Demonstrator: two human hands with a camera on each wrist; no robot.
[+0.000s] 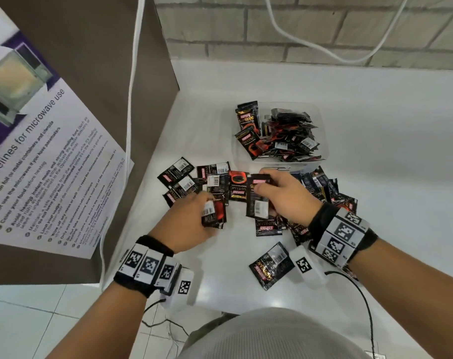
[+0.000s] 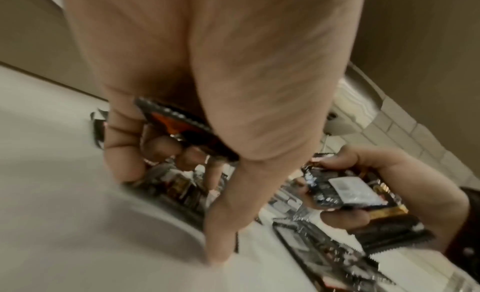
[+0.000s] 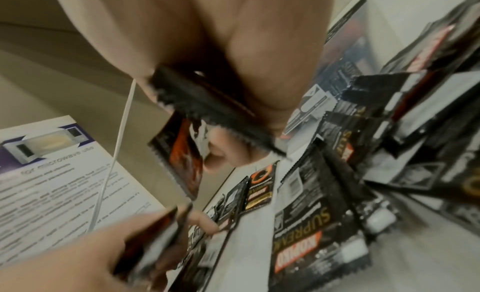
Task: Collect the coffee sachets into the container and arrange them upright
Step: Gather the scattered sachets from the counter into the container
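Black coffee sachets (image 1: 217, 181) lie scattered on the white counter (image 1: 401, 164) in front of a clear plastic container (image 1: 321, 117) that holds several more, some leaning upright at its left side (image 1: 247, 119). My left hand (image 1: 194, 218) grips a small stack of sachets (image 1: 215, 212) (image 2: 187, 128) just above the pile. My right hand (image 1: 284, 195) holds another stack of sachets (image 1: 257, 199) (image 3: 215, 103) over the middle of the spread. In the left wrist view the right hand's stack (image 2: 348, 192) shows its white barcode label.
A brown panel with a microwave guidelines sheet (image 1: 39, 151) stands at the left, with a white cable (image 1: 132, 104) running down its edge. A single sachet (image 1: 269, 265) lies near the counter's front edge. More sachets (image 1: 331, 187) pile up right of my right hand.
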